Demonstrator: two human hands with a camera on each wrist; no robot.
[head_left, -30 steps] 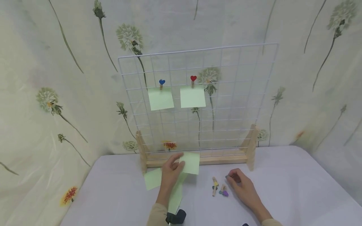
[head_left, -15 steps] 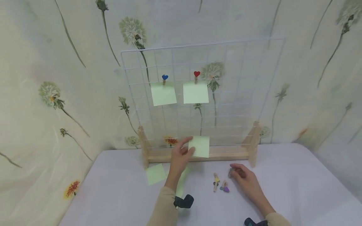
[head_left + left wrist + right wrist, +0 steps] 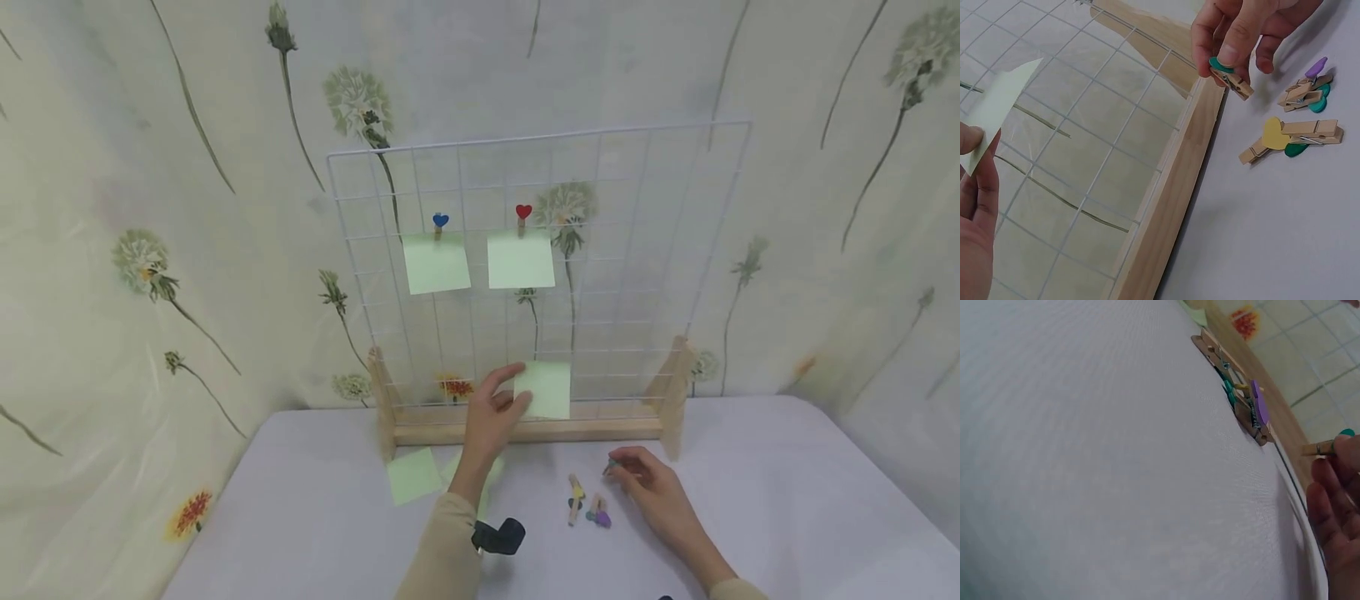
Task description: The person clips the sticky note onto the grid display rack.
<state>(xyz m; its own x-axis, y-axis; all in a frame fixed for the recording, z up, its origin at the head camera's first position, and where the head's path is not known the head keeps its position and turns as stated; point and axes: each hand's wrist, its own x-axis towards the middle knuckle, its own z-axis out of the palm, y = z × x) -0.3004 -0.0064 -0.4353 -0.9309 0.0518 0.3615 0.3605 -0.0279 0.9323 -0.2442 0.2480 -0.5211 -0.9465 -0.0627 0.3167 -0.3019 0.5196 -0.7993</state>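
My left hand (image 3: 491,421) pinches a pale green sticky note (image 3: 546,390) by its left edge, in front of the lower part of a white wire grid (image 3: 622,350). In the left wrist view that note (image 3: 1007,103) tilts away from the wires. My right hand (image 3: 656,492) holds a small wooden clothespin (image 3: 1233,82) with a green heart between thumb and fingers, just above the table. Beside it lie several more clothespins (image 3: 1310,131) with yellow, green and purple hearts. Two notes hang on the grid, one under a blue-heart clothespin (image 3: 439,223), the other under a red-heart clothespin (image 3: 522,218).
Wooden feet (image 3: 678,400) and a wooden bar (image 3: 600,429) carry the grid at the back of the white-covered table (image 3: 787,500). Loose green notes (image 3: 415,477) lie left, partly under my left forearm. A flowered cloth (image 3: 825,292) hangs behind.
My left hand has lifted the note from near the table, up and to the right, in front of the grid. My right hand stays near the clothespins, still holding one.
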